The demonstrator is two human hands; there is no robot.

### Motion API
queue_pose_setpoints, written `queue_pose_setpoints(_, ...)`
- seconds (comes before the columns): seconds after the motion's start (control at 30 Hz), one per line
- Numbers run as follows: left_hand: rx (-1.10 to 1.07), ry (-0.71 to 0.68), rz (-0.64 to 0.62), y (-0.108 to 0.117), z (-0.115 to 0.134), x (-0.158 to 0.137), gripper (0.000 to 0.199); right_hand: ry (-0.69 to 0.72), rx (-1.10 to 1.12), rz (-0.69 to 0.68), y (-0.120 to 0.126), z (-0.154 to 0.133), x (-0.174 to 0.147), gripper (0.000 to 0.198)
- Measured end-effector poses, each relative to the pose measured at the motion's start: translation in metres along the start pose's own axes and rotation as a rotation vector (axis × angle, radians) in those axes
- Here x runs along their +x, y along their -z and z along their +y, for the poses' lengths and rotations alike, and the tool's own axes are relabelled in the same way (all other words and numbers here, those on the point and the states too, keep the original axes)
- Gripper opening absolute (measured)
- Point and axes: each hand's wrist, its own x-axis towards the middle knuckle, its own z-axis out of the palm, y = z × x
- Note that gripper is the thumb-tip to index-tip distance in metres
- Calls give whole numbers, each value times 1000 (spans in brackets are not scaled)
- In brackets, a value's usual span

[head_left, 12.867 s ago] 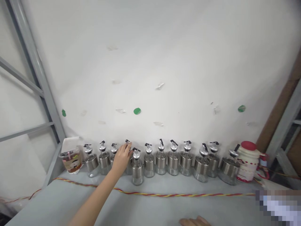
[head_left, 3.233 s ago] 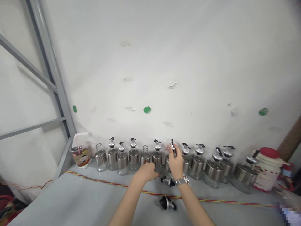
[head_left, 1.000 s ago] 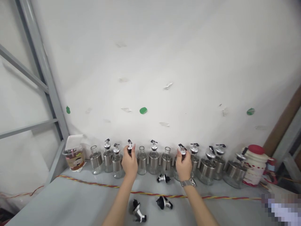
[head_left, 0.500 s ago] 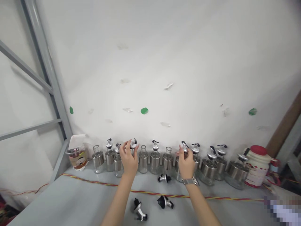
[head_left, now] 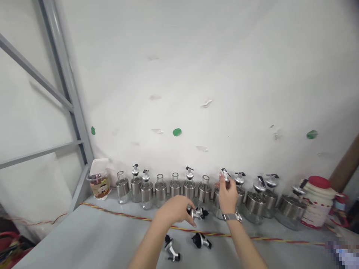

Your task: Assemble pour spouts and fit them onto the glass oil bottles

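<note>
My left hand (head_left: 178, 211) is low in front of the bottle row, with its thumb and fingers closed around a silver-and-black pourer spout (head_left: 193, 213). Its fingers hide part of the spout, and I cannot tell whether a second spout lies against it. My right hand (head_left: 228, 196) grips another pourer spout (head_left: 225, 174) at the top of a glass bottle with a steel sleeve (head_left: 217, 200). The bottle's neck is covered by the fingers. Left of centre, an uncapped bottle (head_left: 160, 190) stands beside a second uncapped bottle (head_left: 175, 186).
Two loose spouts, one silver (head_left: 171, 248) and one mostly black (head_left: 201, 240), lie in front of a twisted red-yellow cord (head_left: 117, 213). A plastic cup (head_left: 100, 186) stands at far left. A red-lidded jar (head_left: 318, 203) is at right. Several bottles line the white wall (head_left: 224, 74).
My left hand has come down and right from the bottle left of centre, which now shows an open neck. It now grips a spout near the table. My right hand keeps its hold.
</note>
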Motion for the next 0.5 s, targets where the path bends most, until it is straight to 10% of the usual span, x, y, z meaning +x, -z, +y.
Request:
queue_pose_setpoints(0.3,-11,96,249,1,5,1,44,-5,15,6,3,-2,2,39)
queue_pose_setpoints(0.43,-52,147,673,34,-10,-5,43,44,70,13,0,-7,2,38)
queue_pose_setpoints(0.5,-101,154,1194,44,-25,-6,40,74,87,24,0,-11,2,37)
